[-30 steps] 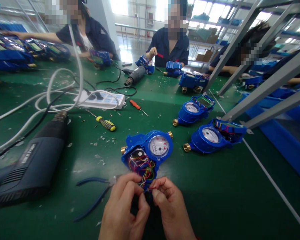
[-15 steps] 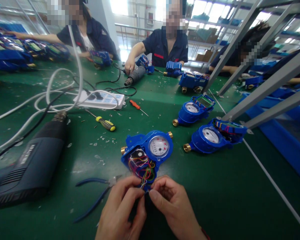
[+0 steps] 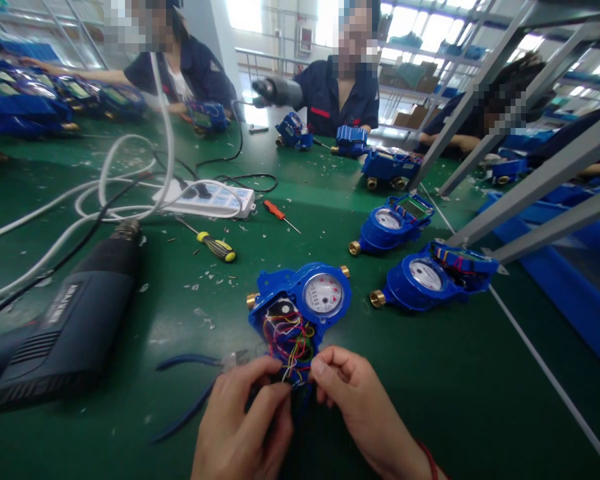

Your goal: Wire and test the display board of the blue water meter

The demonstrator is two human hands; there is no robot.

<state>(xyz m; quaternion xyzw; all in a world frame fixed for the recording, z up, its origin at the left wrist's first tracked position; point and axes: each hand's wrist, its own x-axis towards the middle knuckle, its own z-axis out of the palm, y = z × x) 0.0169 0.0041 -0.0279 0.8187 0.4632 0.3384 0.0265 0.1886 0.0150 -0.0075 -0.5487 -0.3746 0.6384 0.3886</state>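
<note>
The wide green desk [image 3: 430, 400] carries the same spread as a second ago; nothing lying on it has been shifted. The large dark grey heat gun [image 3: 65, 327] lies at the left, its nozzle toward the tangle of white cables [image 3: 105, 193] and the white power strip [image 3: 207, 199].

The biggest change is across the desk. The co-worker in the dark blue shirt [image 3: 340, 93] has lifted a second grey heat gun [image 3: 277, 92] off the surface; half a second ago it lay flat under that person's hand, and now it is held up in the air.

Nearer, the opened blue plastic water meter with a round white dial [image 3: 300, 310] sits just in front of the person's hands, where it was. Two more blue water meters [image 3: 433, 277] stand to its right, apart from it.

The hands have edged forward. The left hand [image 3: 245, 427] and right hand [image 3: 365, 413] were pinching the wires clear of the housing a second ago; now their fingers are closed on the bundle of coloured wires [image 3: 293, 340] right at the housing's near edge. What exactly sits between the fingertips is too small to tell. The work reads as fine handling of the meter's wiring, close in.

The blue-handled pliers [image 3: 190, 387] lie untouched by the left hand, the yellow-and-black screwdriver [image 3: 215, 247] farther back.
</note>
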